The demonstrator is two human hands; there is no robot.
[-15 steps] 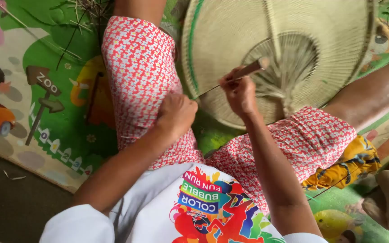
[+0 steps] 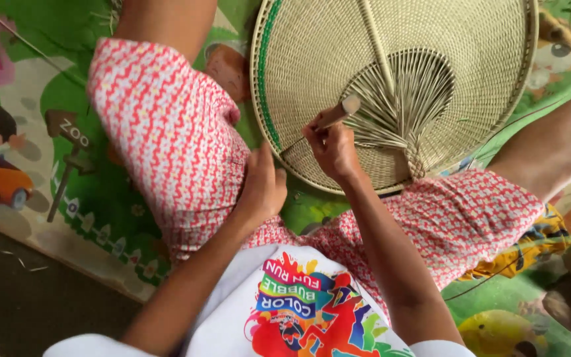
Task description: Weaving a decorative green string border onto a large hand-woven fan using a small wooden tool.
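Since half a second ago the right hand (image 2: 330, 147) has dropped a little lower on the fan and the tool's handle tip now points up-right; the left hand (image 2: 262, 188) has barely shifted along the thigh.

Right hand: fingers closed tight round a wooden-handled awl (image 2: 334, 116), its thin metal point (image 2: 292, 144) angled down-left onto the weave near the rim. Left hand: curled loosely, resting on the knee of the red-and-white patterned shorts (image 2: 166, 145), its fingertips close to the fan's near-left edge; cannot tell whether it pinches a strand or holds nothing.

Woven fan (image 2: 444, 39) lies flat on the green play mat (image 2: 100, 198), between the spread legs, far-centre to far-right in the scene. Round body looks fully woven, with a green band (image 2: 264, 79) running along the left rim. Centre rib (image 2: 379, 46) runs from the far edge down into a splayed bunch of loose strands (image 2: 401, 99), gathered into a short braid (image 2: 416, 162) near the near edge.

Judgement on progress: late stage. Main weave and rim binding look done. Work in hand seems to be at the near-left rim, where the awl point touches. Splayed strands at the centre look unwoven; whether they stay that way by design is unclear.

Scraps of straw (image 2: 14, 254) lie on the dark floor, near-left.
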